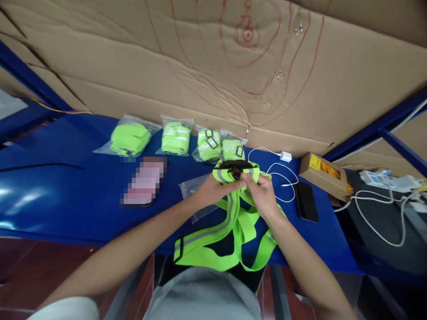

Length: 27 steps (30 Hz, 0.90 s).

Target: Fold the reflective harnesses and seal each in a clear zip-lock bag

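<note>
A neon-green reflective strap with a grey stripe lies in loose loops along the front of the blue table. Its upper part, with a black buckle, is raised between my hands. My left hand is closed on the left side of this bunched part, its thumb pointing toward the buckle. From the right, my right hand pinches the strap just beside the buckle. A black slider sits on the strap's lower left loop. Partly under my left forearm lies a clear zip bag.
Several zip bags of folded green straps stand along the cardboard wall. A blurred-out phone-like object lies left, a black phone right. Nearby are a white charger with cable and an open cardboard box.
</note>
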Each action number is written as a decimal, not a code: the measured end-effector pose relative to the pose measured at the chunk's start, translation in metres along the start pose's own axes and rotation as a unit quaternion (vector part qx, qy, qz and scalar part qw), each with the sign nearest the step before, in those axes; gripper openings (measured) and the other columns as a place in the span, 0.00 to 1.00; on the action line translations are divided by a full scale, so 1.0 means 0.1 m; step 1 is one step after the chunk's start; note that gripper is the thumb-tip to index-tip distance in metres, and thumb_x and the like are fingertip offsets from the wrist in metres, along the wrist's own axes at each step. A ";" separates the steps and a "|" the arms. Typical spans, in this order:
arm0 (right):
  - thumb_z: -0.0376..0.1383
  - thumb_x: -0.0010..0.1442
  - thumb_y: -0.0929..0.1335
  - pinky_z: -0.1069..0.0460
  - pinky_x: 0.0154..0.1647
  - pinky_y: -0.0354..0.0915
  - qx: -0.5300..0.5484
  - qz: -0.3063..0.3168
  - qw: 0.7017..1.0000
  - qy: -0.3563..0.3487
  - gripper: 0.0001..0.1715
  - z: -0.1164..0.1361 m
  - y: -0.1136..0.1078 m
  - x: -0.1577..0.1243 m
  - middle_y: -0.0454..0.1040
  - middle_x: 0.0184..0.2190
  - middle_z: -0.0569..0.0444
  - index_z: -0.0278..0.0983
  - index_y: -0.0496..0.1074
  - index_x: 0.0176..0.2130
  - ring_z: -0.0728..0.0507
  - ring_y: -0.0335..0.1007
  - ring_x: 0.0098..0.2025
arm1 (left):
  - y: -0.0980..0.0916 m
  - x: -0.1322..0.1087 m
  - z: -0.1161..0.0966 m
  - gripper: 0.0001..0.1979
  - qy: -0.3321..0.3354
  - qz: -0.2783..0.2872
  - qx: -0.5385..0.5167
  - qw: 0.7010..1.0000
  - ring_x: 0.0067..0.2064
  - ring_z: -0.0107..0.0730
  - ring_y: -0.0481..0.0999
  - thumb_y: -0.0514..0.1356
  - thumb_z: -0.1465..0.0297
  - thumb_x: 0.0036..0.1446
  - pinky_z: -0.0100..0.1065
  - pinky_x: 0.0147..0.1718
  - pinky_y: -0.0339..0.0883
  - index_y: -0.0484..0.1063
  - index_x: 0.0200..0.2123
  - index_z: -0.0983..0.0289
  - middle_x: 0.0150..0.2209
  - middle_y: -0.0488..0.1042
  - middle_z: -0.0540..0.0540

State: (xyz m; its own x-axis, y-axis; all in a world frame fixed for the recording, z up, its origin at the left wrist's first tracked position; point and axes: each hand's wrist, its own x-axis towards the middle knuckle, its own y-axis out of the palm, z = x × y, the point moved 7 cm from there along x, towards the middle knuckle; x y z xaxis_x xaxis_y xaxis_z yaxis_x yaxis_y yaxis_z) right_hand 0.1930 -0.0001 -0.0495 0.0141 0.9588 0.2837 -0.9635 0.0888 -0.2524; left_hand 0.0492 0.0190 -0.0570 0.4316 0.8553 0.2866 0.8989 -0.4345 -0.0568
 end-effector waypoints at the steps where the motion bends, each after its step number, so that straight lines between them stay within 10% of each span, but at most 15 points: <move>1: 0.58 0.65 0.69 0.41 0.57 0.69 -0.046 -0.005 0.998 -0.037 0.28 0.06 0.00 -0.01 0.81 0.41 0.49 0.41 0.78 0.27 0.38 0.75 0.49 | 0.01 0.00 0.01 0.23 0.000 -0.001 -0.004 1.000 0.57 0.47 0.78 0.68 0.55 0.60 0.47 0.62 0.68 0.79 0.52 0.64 0.54 0.81 0.60; 8: 0.54 0.76 0.52 0.36 0.76 0.49 -0.197 0.117 0.970 -0.080 0.34 0.04 0.05 -0.02 0.59 0.72 0.45 0.41 0.65 0.67 0.38 0.50 0.75 | 0.03 -0.07 0.16 0.29 -0.073 -0.026 -0.099 0.992 0.59 0.50 0.76 0.73 0.56 0.52 0.49 0.63 0.66 0.79 0.55 0.63 0.54 0.81 0.60; 14: 0.60 0.66 0.67 0.32 0.73 0.54 -0.318 0.160 0.928 -0.106 0.53 0.39 -0.15 0.13 0.53 0.73 0.36 0.37 0.49 0.75 0.30 0.51 0.75 | 0.04 -0.09 0.22 0.27 -0.081 -0.033 -0.135 0.987 0.59 0.49 0.76 0.72 0.59 0.53 0.47 0.62 0.66 0.78 0.54 0.63 0.57 0.80 0.60; 20: 0.50 0.72 0.66 0.40 0.62 0.69 -0.372 0.294 0.867 -0.154 0.28 0.79 0.12 0.13 0.76 0.60 0.46 0.41 0.71 0.64 0.35 0.72 0.62 | 0.06 -0.18 0.29 0.17 -0.144 -0.038 -0.098 0.984 0.44 0.42 0.79 0.72 0.65 0.45 0.40 0.47 0.72 0.80 0.40 0.65 0.40 0.82 0.54; 27: 0.44 0.73 0.66 0.48 0.45 0.68 -0.349 0.232 0.892 -0.171 0.17 0.71 0.31 0.23 0.81 0.39 0.47 0.37 0.80 0.46 0.39 0.77 0.44 | 0.16 -0.17 0.20 0.20 -0.189 -0.010 -0.255 0.948 0.39 0.37 0.80 0.78 0.65 0.40 0.38 0.46 0.73 0.80 0.36 0.65 0.36 0.82 0.53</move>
State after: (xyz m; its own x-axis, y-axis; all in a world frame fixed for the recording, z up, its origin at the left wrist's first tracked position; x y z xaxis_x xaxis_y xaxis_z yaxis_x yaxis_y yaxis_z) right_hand 0.1447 0.0058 0.0145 -0.5400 0.8084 0.2345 -0.4425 -0.0357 -0.8961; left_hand 0.0576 0.0030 -0.0817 0.4971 0.8635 -0.0856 0.7951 -0.4137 0.4435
